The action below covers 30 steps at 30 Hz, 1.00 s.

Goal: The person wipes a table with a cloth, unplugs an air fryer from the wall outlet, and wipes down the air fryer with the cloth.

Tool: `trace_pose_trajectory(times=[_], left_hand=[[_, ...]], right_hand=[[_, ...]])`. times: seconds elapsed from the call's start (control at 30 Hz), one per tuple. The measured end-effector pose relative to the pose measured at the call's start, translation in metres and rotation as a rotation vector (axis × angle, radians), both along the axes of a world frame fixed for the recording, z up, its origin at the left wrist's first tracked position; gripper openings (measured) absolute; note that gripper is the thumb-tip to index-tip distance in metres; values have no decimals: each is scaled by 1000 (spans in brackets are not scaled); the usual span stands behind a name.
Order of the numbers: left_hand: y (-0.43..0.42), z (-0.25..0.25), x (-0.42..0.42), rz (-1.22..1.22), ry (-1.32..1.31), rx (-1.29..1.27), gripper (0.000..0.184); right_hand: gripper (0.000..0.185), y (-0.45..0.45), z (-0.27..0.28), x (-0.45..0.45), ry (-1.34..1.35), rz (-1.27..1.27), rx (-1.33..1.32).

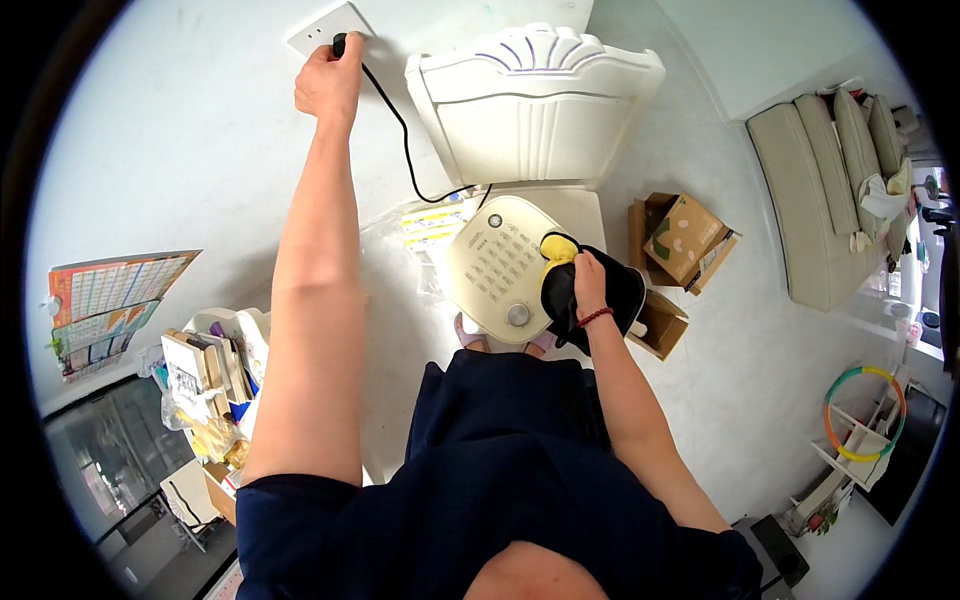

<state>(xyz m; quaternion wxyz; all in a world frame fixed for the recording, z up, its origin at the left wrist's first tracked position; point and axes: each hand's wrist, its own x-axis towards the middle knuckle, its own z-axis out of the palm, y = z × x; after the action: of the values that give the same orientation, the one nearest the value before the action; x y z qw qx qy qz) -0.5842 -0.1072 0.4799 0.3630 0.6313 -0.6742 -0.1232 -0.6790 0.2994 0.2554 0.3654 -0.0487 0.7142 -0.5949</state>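
Observation:
High on the left, my left hand (328, 85) is closed around a black plug (339, 46) at a white wall socket (316, 30). I cannot tell whether its pins are in the socket. A black cord (404, 140) hangs from the plug down to the chair seat. On the seat lies a cream appliance (490, 255) with rows of printed markings, a dark round spot at the top and a grey knob at the bottom. At its right edge, my right hand (591, 285) grips a soft-looking black item with a yellow part (560, 250); its kind is unclear.
The white chair's carved backrest (530, 110) stands below the socket. Open cardboard boxes (690, 240) sit right of the chair, with a beige sofa (805, 210) beyond. Books (205, 375) are piled at left; wall charts (115, 300) hang there. A coloured hoop (828, 415) is at right.

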Motion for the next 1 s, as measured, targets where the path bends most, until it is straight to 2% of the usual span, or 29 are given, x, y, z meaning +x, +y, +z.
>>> trace_pose_trajectory(times=[0.07,0.13,0.23,0.43,0.53,0.63,0.93,1.0], left_hand=[[2,-4,0,6,21,5,47],[3,-8,-5,43,60,21,50],[-1,-1,4,-45,-56,37,54],[-4,-20,3,-37,-6,-105,57],[-6,3,7,-96,-244,12,57],[-10,8,9,-144,-193,82,56],[-1,-1,-2,-6,-13,55,56],[1,1,-2,8,-41,68,55]], right_hand=[[28,4,-6,-2,-18,38,-6],[28,0,10,3,17,-30,9],[27,2,6,1,10,-13,-2],[26,1,1,1,3,-27,25],[27,6,-6,0,-17,-5,1],[27,5,-7,-2,2,16,20],[24,2,1,3,89,-43,-12],[24,3,-1,4,112,-60,-4]])
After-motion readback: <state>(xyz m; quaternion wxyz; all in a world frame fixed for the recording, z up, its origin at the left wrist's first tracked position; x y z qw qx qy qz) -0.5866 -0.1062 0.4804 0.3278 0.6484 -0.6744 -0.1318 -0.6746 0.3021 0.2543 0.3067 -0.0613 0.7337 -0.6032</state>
